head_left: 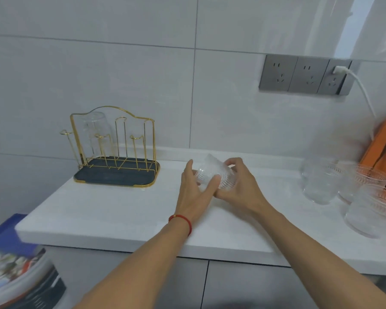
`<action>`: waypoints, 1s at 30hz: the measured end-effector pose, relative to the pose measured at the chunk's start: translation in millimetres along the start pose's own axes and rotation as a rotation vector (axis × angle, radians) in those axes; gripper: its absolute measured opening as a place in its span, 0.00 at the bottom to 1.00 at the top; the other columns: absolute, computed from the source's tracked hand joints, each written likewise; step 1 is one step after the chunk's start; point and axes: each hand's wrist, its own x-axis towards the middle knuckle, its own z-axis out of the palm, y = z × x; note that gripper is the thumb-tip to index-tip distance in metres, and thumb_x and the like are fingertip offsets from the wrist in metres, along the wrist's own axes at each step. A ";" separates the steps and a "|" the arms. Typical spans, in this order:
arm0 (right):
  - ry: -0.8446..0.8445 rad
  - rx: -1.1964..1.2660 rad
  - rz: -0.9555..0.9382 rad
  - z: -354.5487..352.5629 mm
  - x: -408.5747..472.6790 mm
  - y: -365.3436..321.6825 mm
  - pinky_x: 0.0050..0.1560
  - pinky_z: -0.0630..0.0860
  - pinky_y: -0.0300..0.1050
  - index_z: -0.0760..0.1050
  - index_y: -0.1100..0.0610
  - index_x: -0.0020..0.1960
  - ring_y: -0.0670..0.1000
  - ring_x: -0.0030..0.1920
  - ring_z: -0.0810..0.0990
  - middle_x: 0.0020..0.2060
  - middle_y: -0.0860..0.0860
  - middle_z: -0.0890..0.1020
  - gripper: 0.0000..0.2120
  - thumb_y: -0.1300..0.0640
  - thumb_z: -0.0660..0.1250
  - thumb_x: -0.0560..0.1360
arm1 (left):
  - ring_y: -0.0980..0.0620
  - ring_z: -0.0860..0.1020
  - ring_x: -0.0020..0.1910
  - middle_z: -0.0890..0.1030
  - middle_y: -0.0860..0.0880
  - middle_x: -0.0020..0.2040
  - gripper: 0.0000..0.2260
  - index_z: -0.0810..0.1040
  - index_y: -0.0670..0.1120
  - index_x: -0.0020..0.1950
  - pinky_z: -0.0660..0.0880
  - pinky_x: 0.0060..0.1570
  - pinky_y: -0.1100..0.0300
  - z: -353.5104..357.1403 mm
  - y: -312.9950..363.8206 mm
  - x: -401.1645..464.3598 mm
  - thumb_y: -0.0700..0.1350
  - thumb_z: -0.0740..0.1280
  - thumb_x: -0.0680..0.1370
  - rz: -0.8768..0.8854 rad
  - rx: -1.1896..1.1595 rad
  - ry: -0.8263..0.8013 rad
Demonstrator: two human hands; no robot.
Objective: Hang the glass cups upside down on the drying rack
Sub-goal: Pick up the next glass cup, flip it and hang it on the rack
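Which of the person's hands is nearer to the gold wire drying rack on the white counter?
Left. The left hand grips the ribbed glass cup on the side facing the gold wire drying rack; the right hand holds the cup's far side.

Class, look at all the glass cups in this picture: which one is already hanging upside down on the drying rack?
The clear glass cup on the gold rack's back-left peg. The ribbed cup is between both hands; the others stand on the counter at right.

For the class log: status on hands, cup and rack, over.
Left hand and right hand both on ribbed glass cup, tilted, above counter. Rack holds one cup. Path to rack clear.
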 end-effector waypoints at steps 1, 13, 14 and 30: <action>-0.024 0.007 -0.035 2.3 -3.6 -6.7 0.48 0.80 0.46 0.69 0.45 0.63 0.51 0.51 0.82 0.55 0.51 0.79 0.36 0.44 0.81 0.59 | 0.57 0.76 0.59 0.72 0.56 0.64 0.39 0.57 0.59 0.78 0.72 0.56 0.60 -4.2 2.1 0.6 0.66 0.69 0.71 -0.042 -0.079 0.033; -0.132 0.584 0.182 31.2 22.3 -70.5 0.52 0.84 0.48 0.76 0.53 0.64 0.55 0.58 0.87 0.56 0.56 0.88 0.29 0.45 0.81 0.68 | 0.52 0.84 0.47 0.80 0.53 0.56 0.14 0.75 0.61 0.54 0.80 0.44 0.57 -105.3 13.6 5.4 0.64 0.67 0.73 0.000 0.030 0.118; -0.087 0.535 0.158 29.9 30.4 -77.9 0.55 0.84 0.50 0.76 0.50 0.64 0.54 0.58 0.87 0.56 0.56 0.87 0.31 0.44 0.81 0.66 | 0.51 0.82 0.49 0.81 0.53 0.54 0.12 0.77 0.57 0.51 0.75 0.42 0.59 -122.5 7.1 7.6 0.62 0.64 0.75 0.062 0.287 0.181; -0.054 0.089 -0.188 99.7 225.7 -200.6 0.72 0.73 0.55 0.68 0.49 0.78 0.56 0.75 0.70 0.77 0.51 0.70 0.39 0.48 0.79 0.71 | 0.43 0.67 0.61 0.70 0.44 0.64 0.24 0.66 0.49 0.67 0.74 0.60 0.49 -189.1 -63.3 20.3 0.60 0.54 0.76 -0.003 1.135 0.286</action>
